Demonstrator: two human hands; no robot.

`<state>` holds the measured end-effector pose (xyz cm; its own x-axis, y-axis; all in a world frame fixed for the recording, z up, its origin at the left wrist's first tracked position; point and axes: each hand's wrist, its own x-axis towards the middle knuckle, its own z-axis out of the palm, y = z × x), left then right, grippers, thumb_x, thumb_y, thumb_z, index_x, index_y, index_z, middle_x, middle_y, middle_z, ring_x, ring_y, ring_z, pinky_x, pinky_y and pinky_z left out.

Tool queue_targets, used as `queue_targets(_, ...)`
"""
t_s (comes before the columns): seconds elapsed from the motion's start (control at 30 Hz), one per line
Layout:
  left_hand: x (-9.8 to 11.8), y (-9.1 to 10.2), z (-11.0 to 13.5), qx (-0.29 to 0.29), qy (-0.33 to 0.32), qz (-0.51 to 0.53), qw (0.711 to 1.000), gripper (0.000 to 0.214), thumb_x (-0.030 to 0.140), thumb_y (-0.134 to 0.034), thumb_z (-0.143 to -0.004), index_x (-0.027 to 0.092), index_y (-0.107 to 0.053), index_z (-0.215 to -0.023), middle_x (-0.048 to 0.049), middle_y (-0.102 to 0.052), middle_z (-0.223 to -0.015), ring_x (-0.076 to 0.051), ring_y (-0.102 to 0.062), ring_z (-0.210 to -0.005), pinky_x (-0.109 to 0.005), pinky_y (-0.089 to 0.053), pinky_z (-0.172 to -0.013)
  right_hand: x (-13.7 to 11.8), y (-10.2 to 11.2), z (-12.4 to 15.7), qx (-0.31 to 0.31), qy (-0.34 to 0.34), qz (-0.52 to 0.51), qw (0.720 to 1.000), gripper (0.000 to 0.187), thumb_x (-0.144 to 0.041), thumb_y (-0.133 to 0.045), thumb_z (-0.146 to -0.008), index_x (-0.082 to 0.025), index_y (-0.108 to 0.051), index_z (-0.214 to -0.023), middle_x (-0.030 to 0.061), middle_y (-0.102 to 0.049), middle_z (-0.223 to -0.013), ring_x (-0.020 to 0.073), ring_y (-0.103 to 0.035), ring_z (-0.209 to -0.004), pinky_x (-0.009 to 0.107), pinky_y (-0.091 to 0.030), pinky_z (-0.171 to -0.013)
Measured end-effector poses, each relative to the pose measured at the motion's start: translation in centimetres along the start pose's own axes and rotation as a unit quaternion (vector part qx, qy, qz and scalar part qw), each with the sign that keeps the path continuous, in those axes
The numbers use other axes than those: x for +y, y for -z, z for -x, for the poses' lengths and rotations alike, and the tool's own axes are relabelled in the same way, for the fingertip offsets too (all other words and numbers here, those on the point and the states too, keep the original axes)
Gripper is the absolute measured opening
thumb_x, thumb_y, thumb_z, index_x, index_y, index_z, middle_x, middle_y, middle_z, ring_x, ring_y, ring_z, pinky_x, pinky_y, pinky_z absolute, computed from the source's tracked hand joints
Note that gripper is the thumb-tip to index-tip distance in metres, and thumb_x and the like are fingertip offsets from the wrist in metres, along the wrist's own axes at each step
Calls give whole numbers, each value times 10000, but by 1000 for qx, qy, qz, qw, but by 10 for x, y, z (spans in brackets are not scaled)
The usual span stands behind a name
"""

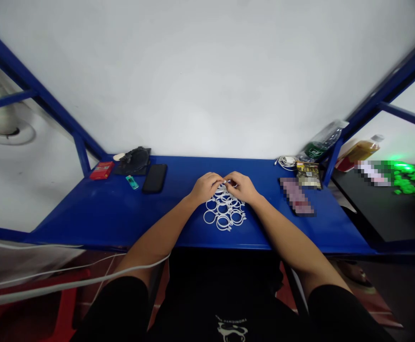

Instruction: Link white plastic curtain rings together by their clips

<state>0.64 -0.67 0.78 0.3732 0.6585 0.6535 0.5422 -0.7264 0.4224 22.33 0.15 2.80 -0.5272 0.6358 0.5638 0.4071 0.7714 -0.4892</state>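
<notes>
On the blue table, several white plastic rings [223, 222] with small tabs lie in an overlapping cluster below my hands. At the far end of that cluster, my left hand [207, 186] is closed, its thumb and fingers pinching a white ring. Close beside it, my right hand [242, 186] is closed too, with its fingertips on white rings at the same spot. The fingertips of both hands nearly meet. Exactly how the held rings join one another is too small to make out.
Left on the blue table [97, 213] are a black phone [155, 178], a teal packet [132, 182], a red box [102, 170] and a black bag [134, 160]. Rightward lie a white cable [286, 163], a snack pouch [308, 174] and a plastic bottle [323, 142]. White cords [86, 281] cross near my left arm.
</notes>
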Motion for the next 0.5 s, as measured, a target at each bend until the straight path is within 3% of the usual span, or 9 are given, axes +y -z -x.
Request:
queue_targets(0.3, 3, -4, 1, -28, -16, 11, 999, 141, 295, -613, -1031, 212, -722, -996, -61, -780, -983, -200, -709, -958, -366, -573, -891, 3, -6, 3, 34, -38, 27, 998, 84, -212, -611, -784, -218, -646, -860, 15, -660, -760, 170, -601, -651, 289, -456, -627)
queue_targets(0.5, 7, -5, 0, -24, -28, -10, 999, 167, 289, -583, -1039, 216, -724, -988, -65, -783, -986, -207, -716, -953, -389, -572, -895, 3, -4, 2, 53, -15, 25, 998, 141, -142, -539, -793, -226, -643, -838, 37, -698, -819, 196, -649, -735, 319, -509, -701)
